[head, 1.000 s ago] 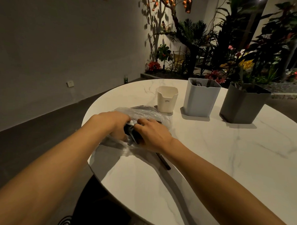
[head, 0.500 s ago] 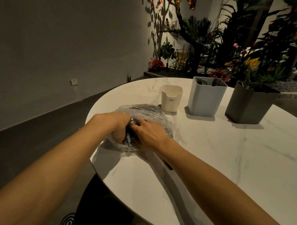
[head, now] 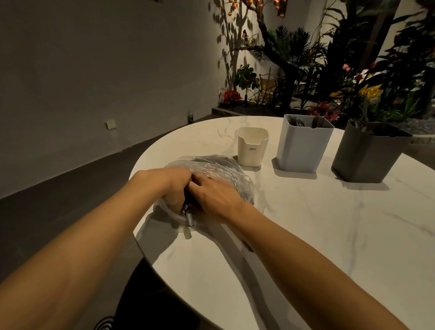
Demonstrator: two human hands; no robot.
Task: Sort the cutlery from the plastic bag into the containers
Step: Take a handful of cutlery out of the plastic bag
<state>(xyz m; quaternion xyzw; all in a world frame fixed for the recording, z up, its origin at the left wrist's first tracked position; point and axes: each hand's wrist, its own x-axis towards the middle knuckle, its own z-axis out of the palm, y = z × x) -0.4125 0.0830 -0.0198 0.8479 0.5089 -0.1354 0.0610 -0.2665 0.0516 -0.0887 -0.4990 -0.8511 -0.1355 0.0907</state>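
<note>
Both grips have drawn together over the bag's mouth, closing the dark gap that showed between them a second ago.

Left grip point(head: 175, 188) has its fingers curled down on the near edge of the plastic bag point(head: 218, 168) and holds the plastic there; right grip point(head: 216, 196) lies over the bag, its fingers stretched until they touch the left one, thumb and fingertips hidden, so I cannot tell whether it has hold of anything. Below where they meet, a grey cutlery handle point(head: 189, 219) pokes out of the bag toward the person. More dark cutlery shows through the plastic. The bag lies on the white marbled surface point(head: 333, 232) near its left edge. Just beyond the bag stands a small cream container point(head: 252, 147). To its right are a pale grey container point(head: 302, 148) with cutlery in it, then a dark grey container point(head: 369, 156). Plants point(head: 315, 69) crowd behind.
</note>
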